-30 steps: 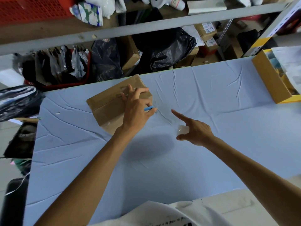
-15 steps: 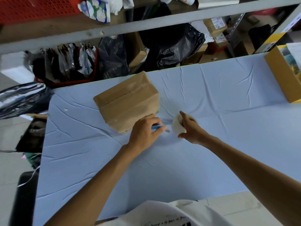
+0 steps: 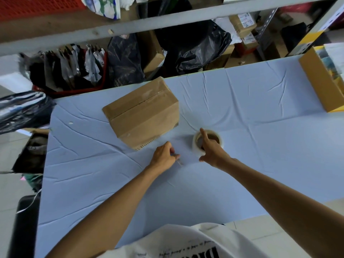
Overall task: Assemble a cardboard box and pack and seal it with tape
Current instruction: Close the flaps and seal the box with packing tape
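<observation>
My right hand (image 3: 212,152) rests on the tape roll (image 3: 207,141), with the index finger extended over the roll's rim and the thumb spread toward the desk; whether the remaining fingers grip the roll, I cannot tell. My left hand (image 3: 163,158) sits just beside it, fingers pinched closed on a small thin object whose tip protrudes toward the desk; it is too small to identify. The tape roll lies flat on the blue-covered desk (image 3: 260,146), near the cardboard box (image 3: 143,112). The box stands closed on the desk beyond my left hand, apart from both hands, with clear tape along its top seam. A yellow-edged open box (image 3: 320,81) sits at the desk's far right edge.
</observation>
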Demonstrator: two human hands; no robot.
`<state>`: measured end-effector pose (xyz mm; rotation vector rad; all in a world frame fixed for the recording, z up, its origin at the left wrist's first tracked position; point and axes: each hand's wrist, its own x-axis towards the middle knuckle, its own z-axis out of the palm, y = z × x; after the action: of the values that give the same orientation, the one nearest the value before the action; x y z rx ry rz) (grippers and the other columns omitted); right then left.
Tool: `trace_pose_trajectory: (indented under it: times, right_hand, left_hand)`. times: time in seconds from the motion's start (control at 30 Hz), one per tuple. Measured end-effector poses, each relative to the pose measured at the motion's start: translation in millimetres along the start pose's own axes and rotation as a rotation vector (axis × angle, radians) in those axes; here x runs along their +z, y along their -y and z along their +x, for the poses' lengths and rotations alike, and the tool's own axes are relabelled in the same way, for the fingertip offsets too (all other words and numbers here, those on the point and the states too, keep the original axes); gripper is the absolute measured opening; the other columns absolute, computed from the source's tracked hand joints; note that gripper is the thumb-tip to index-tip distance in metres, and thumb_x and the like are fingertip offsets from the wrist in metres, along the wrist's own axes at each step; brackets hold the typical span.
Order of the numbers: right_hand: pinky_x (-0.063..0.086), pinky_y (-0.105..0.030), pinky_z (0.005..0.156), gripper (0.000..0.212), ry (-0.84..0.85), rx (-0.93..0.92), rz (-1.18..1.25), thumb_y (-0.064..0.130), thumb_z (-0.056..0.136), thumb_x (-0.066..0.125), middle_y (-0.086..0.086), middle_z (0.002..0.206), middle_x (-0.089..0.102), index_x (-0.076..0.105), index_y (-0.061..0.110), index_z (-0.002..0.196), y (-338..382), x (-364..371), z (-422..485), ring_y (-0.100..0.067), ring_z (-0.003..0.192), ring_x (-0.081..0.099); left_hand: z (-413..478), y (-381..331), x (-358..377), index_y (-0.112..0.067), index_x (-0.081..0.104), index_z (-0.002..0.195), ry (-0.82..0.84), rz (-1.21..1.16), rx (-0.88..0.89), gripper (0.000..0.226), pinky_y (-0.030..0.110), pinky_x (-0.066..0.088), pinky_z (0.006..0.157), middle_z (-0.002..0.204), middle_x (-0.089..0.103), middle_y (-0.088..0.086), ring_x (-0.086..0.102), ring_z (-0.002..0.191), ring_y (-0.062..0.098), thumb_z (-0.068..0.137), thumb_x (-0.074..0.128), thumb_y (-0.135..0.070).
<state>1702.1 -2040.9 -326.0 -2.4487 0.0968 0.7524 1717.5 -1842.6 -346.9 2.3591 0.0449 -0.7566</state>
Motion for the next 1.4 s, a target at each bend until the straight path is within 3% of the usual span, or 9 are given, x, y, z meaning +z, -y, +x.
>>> trace_pose_trajectory:
  times: [0.2, 0.33, 0.43, 0.53, 0.63, 0.7, 0.8, 1.2, 1.4]
  right_hand:
    - [0.045, -0.038, 0.092, 0.120, 0.028, 0.009, -0.023, 0.009, 0.075, 0.077, -0.021, 0.135, 0.043, -0.015, 0.022, 0.149, -1.6, -4.0, -1.6, -0.034, 0.118, 0.049]
    - [0.043, -0.037, 0.091, 0.117, 0.009, 0.015, -0.020, 0.027, 0.067, 0.084, -0.018, 0.132, 0.048, 0.003, 0.020, 0.151, 5.8, -16.0, -4.5, -0.034, 0.121, 0.047]
    - [0.046, -0.036, 0.087, 0.102, -0.110, 0.012, -0.056, 0.049, 0.058, 0.084, -0.011, 0.110, 0.064, 0.030, 0.025, 0.141, 20.6, -38.3, -2.5, -0.031, 0.108, 0.057]
    - [0.049, -0.034, 0.085, 0.076, -0.125, -0.034, 0.187, 0.049, 0.062, 0.082, 0.001, 0.085, 0.071, 0.052, 0.021, 0.125, 38.6, -68.5, 5.6, -0.018, 0.090, 0.065]
    - [0.051, -0.040, 0.088, 0.056, -0.106, -0.046, 0.483, 0.030, 0.075, 0.077, -0.008, 0.089, 0.072, 0.054, 0.014, 0.124, 54.5, -91.8, 15.7, -0.020, 0.085, 0.066]
    - [0.052, -0.040, 0.085, 0.052, -0.056, -0.023, 0.728, 0.017, 0.083, 0.070, -0.019, 0.096, 0.069, 0.048, 0.005, 0.129, 64.8, -99.2, 22.2, -0.026, 0.081, 0.065]
    - [0.056, -0.032, 0.077, 0.049, 0.021, 0.028, 0.989, 0.012, 0.088, 0.063, -0.026, 0.102, 0.063, 0.043, 0.001, 0.131, 78.6, -100.4, 28.5, -0.029, 0.082, 0.066]
    - [0.040, -0.026, 0.066, 0.047, 0.013, -0.031, 1.050, 0.004, 0.078, 0.074, -0.006, 0.076, 0.067, 0.058, 0.006, 0.123, 83.1, -96.3, 35.6, -0.007, 0.058, 0.055]
    - [0.050, -0.025, 0.068, 0.039, -0.069, -0.073, 1.042, 0.003, 0.077, 0.074, -0.002, 0.074, 0.069, 0.065, 0.012, 0.114, 91.2, -96.3, 35.2, -0.012, 0.071, 0.065]
  left_hand:
    - [-5.1, 12.9, 8.4, -0.014, 0.054, 0.084, -0.108, 0.159, 0.072, 0.026, 0.034, 0.043, 0.071, 0.090, 0.058, -0.001, 0.057, 0.093, 0.025, 0.079, 0.074, -0.030]
    - [-13.0, 1.4, -0.6, -0.017, 0.054, 0.102, -0.202, 0.396, 0.238, 0.042, 0.035, 0.039, 0.082, 0.104, 0.055, 0.004, 0.049, 0.101, 0.026, 0.076, 0.072, -0.044]
    - [-20.9, -34.2, -29.4, -0.014, 0.058, 0.107, -0.140, 0.219, 0.548, 0.041, 0.033, 0.049, 0.079, 0.105, 0.060, 0.002, 0.058, 0.100, 0.019, 0.080, 0.071, -0.041]
    - [-21.2, -74.6, -74.4, -0.017, 0.061, 0.104, -0.353, 0.187, 0.837, 0.029, 0.026, 0.051, 0.073, 0.102, 0.060, 0.000, 0.058, 0.092, 0.014, 0.083, 0.064, -0.036]
    - [-1.2, -97.8, -119.3, -0.024, 0.060, 0.112, -0.513, 0.262, 0.699, 0.033, 0.038, 0.045, 0.092, 0.117, 0.054, -0.001, 0.050, 0.110, 0.018, 0.082, 0.058, -0.036]
    - [14.2, -101.7, -137.2, -0.029, 0.057, 0.125, -0.413, 0.350, 0.502, 0.041, 0.048, 0.022, 0.112, 0.141, 0.042, -0.001, 0.029, 0.136, 0.026, 0.085, 0.059, -0.037]
    - [25.8, -100.4, -143.2, -0.036, 0.055, 0.127, -0.247, 0.305, 0.395, 0.039, 0.049, -0.001, 0.113, 0.155, 0.022, -0.007, 0.001, 0.145, 0.028, 0.089, 0.055, -0.042]
    - [30.4, -87.7, -152.2, -0.040, 0.061, 0.103, -0.225, 0.316, 0.484, 0.026, 0.059, 0.002, 0.111, 0.147, 0.028, -0.011, 0.010, 0.142, 0.022, 0.079, 0.064, -0.050]
    - [30.5, -84.9, -152.1, -0.041, 0.060, 0.101, -0.238, 0.335, 0.501, 0.026, 0.062, 0.009, 0.110, 0.145, 0.029, -0.013, 0.014, 0.139, 0.020, 0.078, 0.064, -0.052]
